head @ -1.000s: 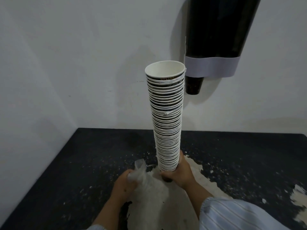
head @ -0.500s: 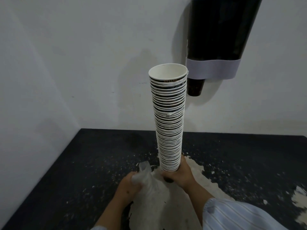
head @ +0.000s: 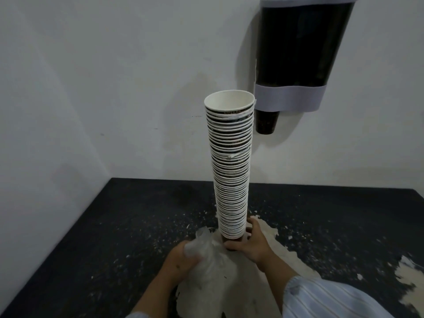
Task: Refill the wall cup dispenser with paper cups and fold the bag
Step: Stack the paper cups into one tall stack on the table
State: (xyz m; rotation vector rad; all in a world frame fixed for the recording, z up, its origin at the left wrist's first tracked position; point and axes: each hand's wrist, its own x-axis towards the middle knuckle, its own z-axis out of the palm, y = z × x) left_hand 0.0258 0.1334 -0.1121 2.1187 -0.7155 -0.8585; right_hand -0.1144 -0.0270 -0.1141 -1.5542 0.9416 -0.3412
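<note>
A tall stack of paper cups [head: 230,166] with white rims and dark sides stands upright over the dark table [head: 119,228]. My right hand [head: 249,243] grips the bottom of the stack, fingers curled round the lowest cup. My left hand [head: 181,260] holds the crumpled clear plastic bag [head: 207,258], which lies bunched just left of the stack's base. On the wall to the upper right hangs the dark cup dispenser [head: 298,44] with a pale band, and one dark cup [head: 266,122] pokes out below it.
White walls meet in a corner at the left, behind the table. The table's black top is worn, with pale bare patches [head: 410,281] and flecks around my hands and at the right edge. My striped sleeve [head: 330,299] fills the lower right.
The stack has stayed upright in my right hand while my view has tilted up, showing more of the dispenser. My left hand has bunched the bag a little closer to the stack's base.
</note>
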